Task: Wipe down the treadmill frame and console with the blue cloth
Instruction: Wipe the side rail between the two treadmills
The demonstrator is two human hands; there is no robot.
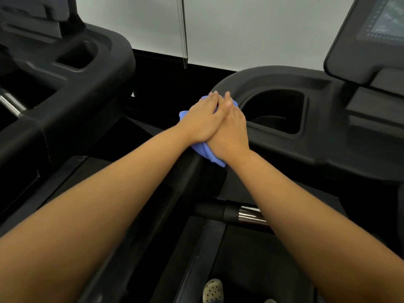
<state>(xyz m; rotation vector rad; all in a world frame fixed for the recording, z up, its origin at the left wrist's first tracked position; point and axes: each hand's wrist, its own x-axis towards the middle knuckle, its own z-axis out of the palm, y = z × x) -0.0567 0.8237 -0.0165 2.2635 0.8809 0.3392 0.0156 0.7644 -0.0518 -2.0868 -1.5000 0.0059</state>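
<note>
Head view: the black plastic treadmill console fills the right side, with its dark screen and deep cup well; whether either has been wiped, I cannot tell. The crumpled blue cloth lies on the console's left corner. The left hand and right hand overlap, pressing it with straight fingers. Much likely remains.

Crumpled blue cloth, on treadmill frame
</note>
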